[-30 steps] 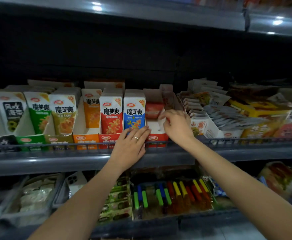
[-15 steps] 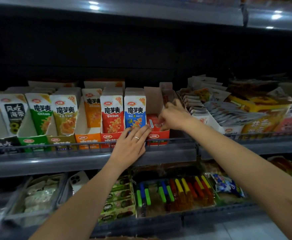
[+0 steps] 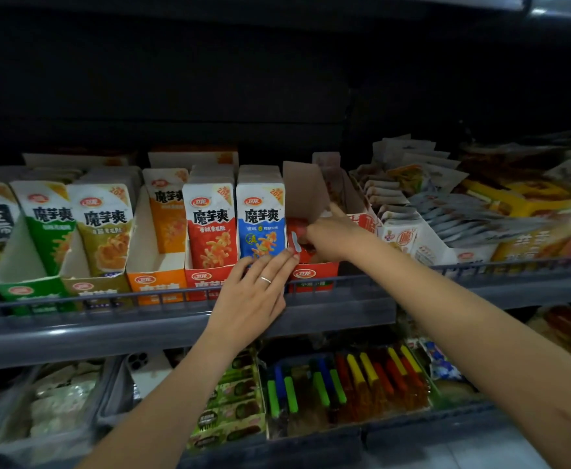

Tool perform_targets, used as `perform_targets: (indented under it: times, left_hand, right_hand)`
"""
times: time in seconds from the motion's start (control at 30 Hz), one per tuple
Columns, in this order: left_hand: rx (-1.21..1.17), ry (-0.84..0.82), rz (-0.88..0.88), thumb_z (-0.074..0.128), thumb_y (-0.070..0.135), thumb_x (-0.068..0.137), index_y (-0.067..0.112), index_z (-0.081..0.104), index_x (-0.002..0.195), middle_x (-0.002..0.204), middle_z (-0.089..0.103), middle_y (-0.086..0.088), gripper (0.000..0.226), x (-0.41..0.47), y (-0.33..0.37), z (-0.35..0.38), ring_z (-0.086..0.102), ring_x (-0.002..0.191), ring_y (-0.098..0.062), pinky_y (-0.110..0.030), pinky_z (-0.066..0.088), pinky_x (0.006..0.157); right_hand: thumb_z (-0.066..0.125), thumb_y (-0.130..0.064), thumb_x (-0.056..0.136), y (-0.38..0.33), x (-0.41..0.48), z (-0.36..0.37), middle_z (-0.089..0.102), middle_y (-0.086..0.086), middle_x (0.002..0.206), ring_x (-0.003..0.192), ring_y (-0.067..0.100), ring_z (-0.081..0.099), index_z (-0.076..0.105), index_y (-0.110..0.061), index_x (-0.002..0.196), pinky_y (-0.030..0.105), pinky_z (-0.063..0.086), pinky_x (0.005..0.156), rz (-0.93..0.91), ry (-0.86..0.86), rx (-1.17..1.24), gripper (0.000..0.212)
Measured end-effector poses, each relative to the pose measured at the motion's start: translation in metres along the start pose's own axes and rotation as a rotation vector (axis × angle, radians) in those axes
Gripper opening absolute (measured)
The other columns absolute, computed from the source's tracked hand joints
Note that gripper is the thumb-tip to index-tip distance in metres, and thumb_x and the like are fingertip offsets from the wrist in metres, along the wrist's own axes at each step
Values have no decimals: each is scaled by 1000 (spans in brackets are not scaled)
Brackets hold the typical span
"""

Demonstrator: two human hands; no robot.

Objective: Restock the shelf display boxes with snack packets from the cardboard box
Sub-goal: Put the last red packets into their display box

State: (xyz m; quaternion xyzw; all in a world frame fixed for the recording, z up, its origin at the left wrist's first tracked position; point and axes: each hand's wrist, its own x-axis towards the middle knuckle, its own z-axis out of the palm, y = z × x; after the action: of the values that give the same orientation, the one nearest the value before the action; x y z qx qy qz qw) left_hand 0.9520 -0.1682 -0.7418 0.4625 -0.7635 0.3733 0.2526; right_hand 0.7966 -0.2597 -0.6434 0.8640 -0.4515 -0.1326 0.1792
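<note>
A row of snack display boxes stands on the middle shelf. The red display box (image 3: pixel 314 274) at the right end holds red snack packets (image 3: pixel 298 228) low inside it. My right hand (image 3: pixel 331 236) reaches into this box and its fingers pinch the red packets. My left hand (image 3: pixel 255 289) lies flat with straight fingers against the front of the blue display box (image 3: pixel 260 218) and the shelf rail, a ring on one finger. The cardboard box is out of view.
Green, olive, orange and red-orange boxes (image 3: pixel 209 228) fill the shelf to the left. White packets (image 3: pixel 409 198) and yellow packs (image 3: pixel 527 231) lie to the right. A wire rail (image 3: pixel 108 296) edges the shelf. Below it lie colourful stick snacks (image 3: pixel 345 380) and a phone (image 3: pixel 145 367).
My right hand has moved down from the red box's upper edge and now sits lower inside it on the red packets. My left hand has stayed on the box front.
</note>
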Motion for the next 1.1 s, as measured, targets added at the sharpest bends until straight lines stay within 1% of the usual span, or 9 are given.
perform_targets:
  times: [0.17, 0.27, 0.37, 0.53, 0.63, 0.8, 0.9, 1.03, 1.1]
  left_hand:
    - [-12, -5, -10, 39, 24, 88, 11, 41, 135, 137, 53, -5, 48, 0, 0, -2, 50, 109, -21, -37, 34, 94]
    - [-15, -20, -18, 38, 24, 88, 11, 41, 135, 136, 54, -5, 49, 1, 1, -3, 49, 109, -21, -37, 33, 95]
    - [-16, -34, -21, 38, 24, 88, 11, 41, 135, 137, 53, -5, 48, 1, 1, -3, 48, 109, -21, -37, 33, 95]
    - [-14, -44, -26, 38, 24, 88, 11, 42, 134, 137, 52, -5, 48, 0, 1, -4, 50, 109, -22, -37, 33, 95]
    - [-15, -30, -21, 39, 23, 88, 10, 43, 133, 137, 53, -6, 47, 0, 1, -4, 47, 108, -22, -38, 33, 94]
    - [-16, -24, -16, 40, 22, 88, 10, 43, 133, 136, 53, -6, 47, 1, 1, -3, 46, 108, -22, -38, 33, 94]
    - [-14, -38, -20, 40, 23, 89, 10, 43, 134, 137, 52, -5, 47, 0, 1, -3, 46, 109, -22, -38, 33, 95]
    - [-18, -71, -34, 39, 24, 89, 11, 41, 136, 139, 51, -5, 49, 0, 1, -4, 47, 110, -22, -38, 33, 96]
    - [-19, -84, -38, 38, 24, 88, 11, 41, 136, 139, 51, -5, 49, 0, 1, -5, 48, 109, -22, -38, 33, 96]
  right_hand:
    - [54, -31, 90, -3, -2, -3, 64, -1, 107, 112, 19, 53, 61, -22, 110, 44, 12, 112, 15, 45, 28, 23]
    - [54, -29, 90, -6, 1, -1, 64, -1, 109, 114, 19, 52, 60, -23, 114, 44, 12, 111, 22, 45, -3, 26]
    - [57, -32, 89, -5, 3, 1, 63, -1, 113, 116, 19, 52, 58, -24, 116, 45, 11, 111, 45, 53, 40, 28]
    - [56, -37, 88, -3, 5, 1, 57, 0, 127, 127, 21, 44, 45, -27, 133, 47, 4, 113, 69, -61, 35, 47]
    - [55, -37, 89, -4, 8, 3, 57, -1, 127, 127, 21, 44, 45, -29, 133, 47, 5, 113, 79, -61, 17, 46]
    - [53, -29, 91, -10, 8, 5, 61, -3, 119, 123, 19, 47, 55, -27, 122, 43, 11, 111, 97, 81, -17, 31]
    - [55, -30, 90, -12, 10, 9, 64, -3, 117, 121, 18, 49, 59, -27, 118, 40, 16, 109, 110, 185, -44, 28]
    - [64, -38, 83, -10, 2, 7, 63, 1, 117, 119, 22, 51, 58, -26, 120, 37, 20, 109, 131, 246, 91, 40]
    - [61, -34, 85, -9, -2, 6, 64, 6, 113, 115, 26, 51, 58, -23, 118, 36, 24, 108, 159, 303, 227, 35]
